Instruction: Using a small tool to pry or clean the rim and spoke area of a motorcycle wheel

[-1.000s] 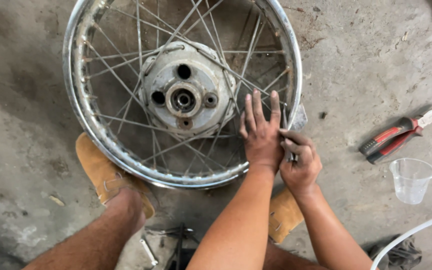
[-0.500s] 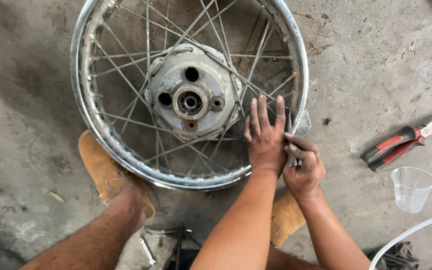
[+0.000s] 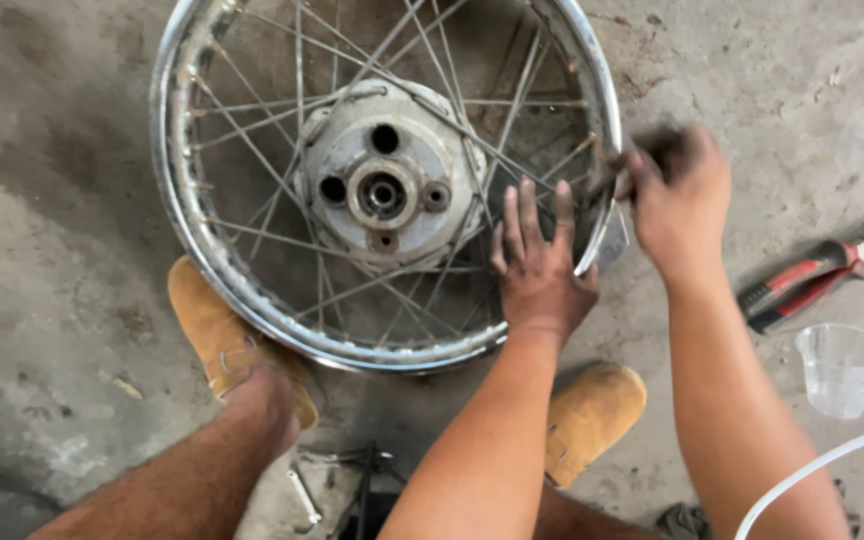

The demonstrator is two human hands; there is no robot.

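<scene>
Two hands on the spoked wheel [image 3: 382, 190], which lies flat on the concrete floor [image 3: 72, 200]. Left hand [image 3: 537, 265] spread open on spokes inside the rim; right hand [image 3: 677, 200] at rim's outer edge, blurred, grip can't tell. Spoke work looks midway. Pliers [image 3: 812, 275] and plastic cup [image 3: 842, 368] beyond the rim, untouched.

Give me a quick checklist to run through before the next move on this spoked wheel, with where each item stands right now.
1. Wheel lies flat on the concrete floor: ok.
2. Left hand presses flat on the spokes near the rim, steadying it: ok.
3. Right hand is at the rim's outer edge; what it grips is blurred: cannot tell.
4. Pliers lie within easy reach, right of the wheel: ok.
5. Plastic cup stands upright, clear of both hands: ok.
6. Spokes all tight at the hub: cannot tell.
</scene>
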